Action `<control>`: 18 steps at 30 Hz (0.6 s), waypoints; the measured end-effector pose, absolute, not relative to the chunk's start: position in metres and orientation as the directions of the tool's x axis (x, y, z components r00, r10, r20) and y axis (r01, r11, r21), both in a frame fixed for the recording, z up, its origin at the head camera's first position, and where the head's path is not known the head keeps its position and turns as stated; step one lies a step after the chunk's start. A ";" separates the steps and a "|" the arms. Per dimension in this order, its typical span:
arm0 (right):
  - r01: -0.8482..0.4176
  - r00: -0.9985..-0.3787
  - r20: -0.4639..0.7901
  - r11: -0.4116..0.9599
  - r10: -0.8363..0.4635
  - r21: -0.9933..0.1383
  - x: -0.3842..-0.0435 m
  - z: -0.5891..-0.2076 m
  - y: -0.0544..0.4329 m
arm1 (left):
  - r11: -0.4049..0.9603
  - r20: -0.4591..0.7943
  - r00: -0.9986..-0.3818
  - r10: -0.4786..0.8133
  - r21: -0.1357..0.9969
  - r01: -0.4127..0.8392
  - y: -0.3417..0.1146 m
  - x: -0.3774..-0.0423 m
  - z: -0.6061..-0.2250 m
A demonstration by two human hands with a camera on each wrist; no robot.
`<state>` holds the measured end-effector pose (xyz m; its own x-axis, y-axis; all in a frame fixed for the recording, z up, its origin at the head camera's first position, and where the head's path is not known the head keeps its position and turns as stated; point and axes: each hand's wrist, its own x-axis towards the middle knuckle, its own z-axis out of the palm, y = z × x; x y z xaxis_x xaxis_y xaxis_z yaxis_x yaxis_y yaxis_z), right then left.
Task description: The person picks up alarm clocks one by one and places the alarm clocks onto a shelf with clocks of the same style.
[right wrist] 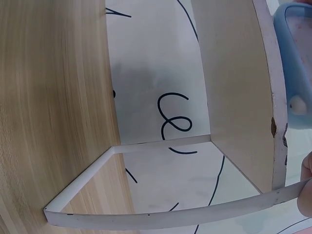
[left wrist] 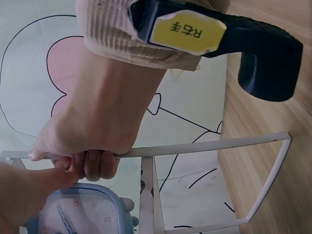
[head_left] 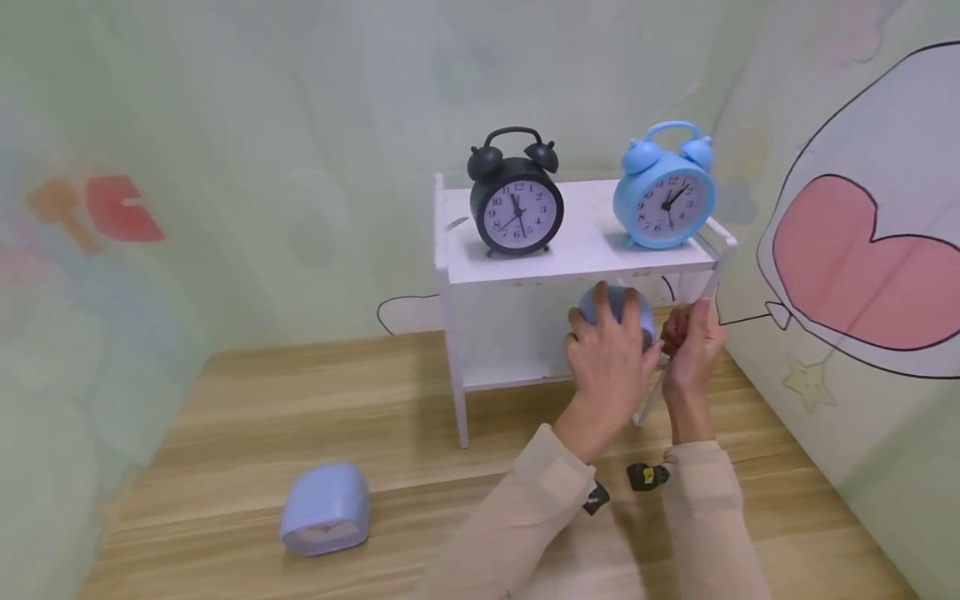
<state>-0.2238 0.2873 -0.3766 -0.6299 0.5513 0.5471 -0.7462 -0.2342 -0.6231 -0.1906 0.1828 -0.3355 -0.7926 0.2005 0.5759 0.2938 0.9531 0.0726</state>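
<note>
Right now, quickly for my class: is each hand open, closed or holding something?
Left hand: holding the pale blue clock at the lower shelf.
Right hand: closed around the white side post.

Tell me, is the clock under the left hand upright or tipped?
Upright: on the clock, the 5 lies nearer the lower shelf than the 3, in the left wrist view.

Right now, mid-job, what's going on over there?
A person's left hand holds a pale blue clock at the lower level of a white shelf, while the right hand grips the shelf's side bar. A black clock and a bright blue clock stand on top. A second pale clock sits apart on the table, off to the left.
</note>
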 end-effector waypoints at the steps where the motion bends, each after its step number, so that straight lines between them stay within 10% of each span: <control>1: -0.742 -0.631 0.545 -0.223 0.553 -0.632 -0.223 -0.376 0.288 | 0.954 0.567 -0.800 0.197 0.077 0.290 0.184 -0.191 -0.335; 18: -0.723 -0.652 0.529 -0.235 0.542 -0.650 -0.223 -0.378 0.288 | 0.964 0.505 -0.856 0.105 0.158 0.211 0.197 -0.210 -0.338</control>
